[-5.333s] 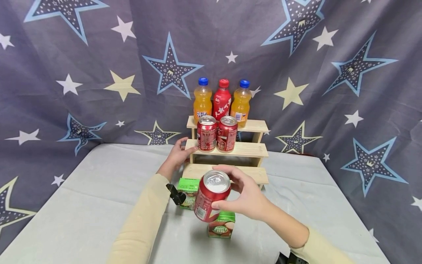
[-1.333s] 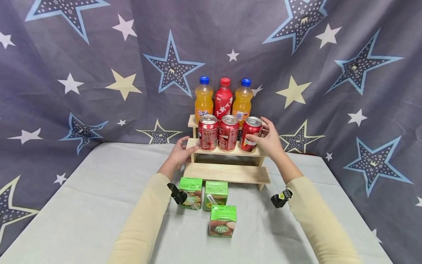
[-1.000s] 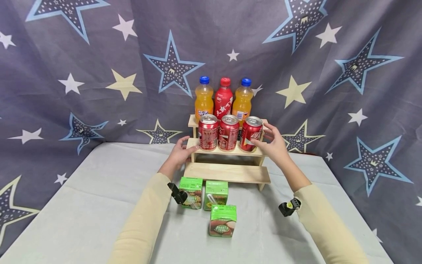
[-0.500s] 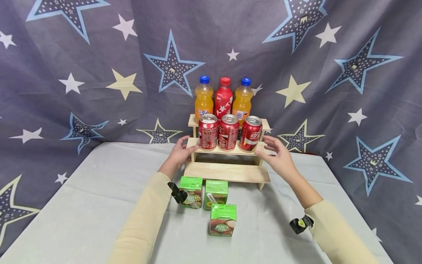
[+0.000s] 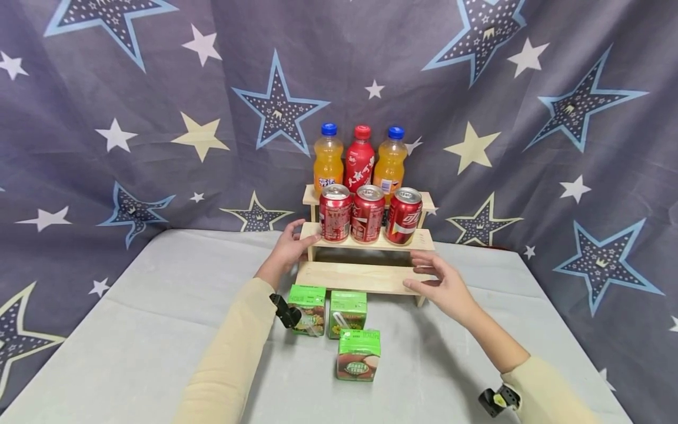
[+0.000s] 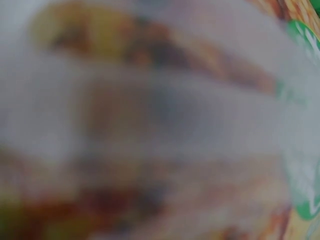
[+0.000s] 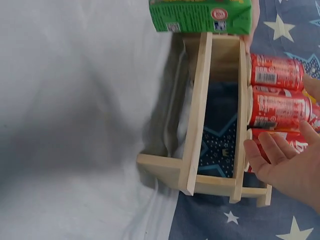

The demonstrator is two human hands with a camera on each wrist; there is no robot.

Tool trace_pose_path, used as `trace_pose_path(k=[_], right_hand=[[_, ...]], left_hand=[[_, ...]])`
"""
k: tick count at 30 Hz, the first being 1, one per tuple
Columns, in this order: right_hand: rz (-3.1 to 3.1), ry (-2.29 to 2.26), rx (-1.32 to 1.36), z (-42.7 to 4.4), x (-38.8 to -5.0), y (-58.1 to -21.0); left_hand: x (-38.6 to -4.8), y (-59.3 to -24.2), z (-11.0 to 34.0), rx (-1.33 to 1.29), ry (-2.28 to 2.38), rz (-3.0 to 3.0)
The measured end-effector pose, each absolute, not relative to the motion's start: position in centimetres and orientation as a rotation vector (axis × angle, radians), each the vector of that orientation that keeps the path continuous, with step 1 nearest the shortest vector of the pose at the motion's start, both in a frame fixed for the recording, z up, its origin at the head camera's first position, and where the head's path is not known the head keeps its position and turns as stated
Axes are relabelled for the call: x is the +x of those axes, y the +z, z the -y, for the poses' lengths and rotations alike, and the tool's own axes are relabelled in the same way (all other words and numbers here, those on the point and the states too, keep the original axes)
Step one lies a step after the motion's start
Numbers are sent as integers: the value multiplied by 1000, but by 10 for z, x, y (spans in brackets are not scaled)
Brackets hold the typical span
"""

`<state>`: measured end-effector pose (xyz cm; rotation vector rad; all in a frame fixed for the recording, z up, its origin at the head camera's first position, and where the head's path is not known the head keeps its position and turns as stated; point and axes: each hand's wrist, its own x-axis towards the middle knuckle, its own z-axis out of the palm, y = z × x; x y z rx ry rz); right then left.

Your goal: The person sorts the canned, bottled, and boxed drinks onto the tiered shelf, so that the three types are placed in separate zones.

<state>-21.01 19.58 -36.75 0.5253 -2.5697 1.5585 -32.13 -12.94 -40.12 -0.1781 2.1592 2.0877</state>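
Observation:
My left hand (image 5: 286, 250) holds the left end of the three-tier wooden rack (image 5: 355, 277), thumb on its middle shelf. Three red soda cans, the left one (image 5: 335, 218), the middle one (image 5: 368, 218) and the right one (image 5: 404, 219), stand upright in a row on that shelf. My right hand (image 5: 445, 291) holds nothing, its fingers spread at the right end of the bottom shelf, below the cans. In the right wrist view the rack (image 7: 196, 115) appears sideways. A blurred printed surface fills the left wrist view.
On the top shelf stand two orange drink bottles, left (image 5: 328, 159) and right (image 5: 389, 162), around a red bottle (image 5: 359, 159). Three green juice boxes, left (image 5: 308, 312), middle (image 5: 347, 312) and front (image 5: 358, 356), stand on the white-covered table (image 5: 159, 330). A starry curtain (image 5: 339, 53) hangs behind.
My right hand carried the third can onto the right of the middle shelf, let it go, then drew back downward to the bottom shelf. The left hand has stayed on the rack.

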Motion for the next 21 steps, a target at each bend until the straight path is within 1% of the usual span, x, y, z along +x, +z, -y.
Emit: trace_pose_path(k=[9,21], right_hand=[[2582,1633,639,-188,-191,-376],[2617,1583,824,-178,-173,-382]], left_hand=[[-321,-401,129,-199,2076,-2171],[-321,-401,129,-203,2077,-2169]])
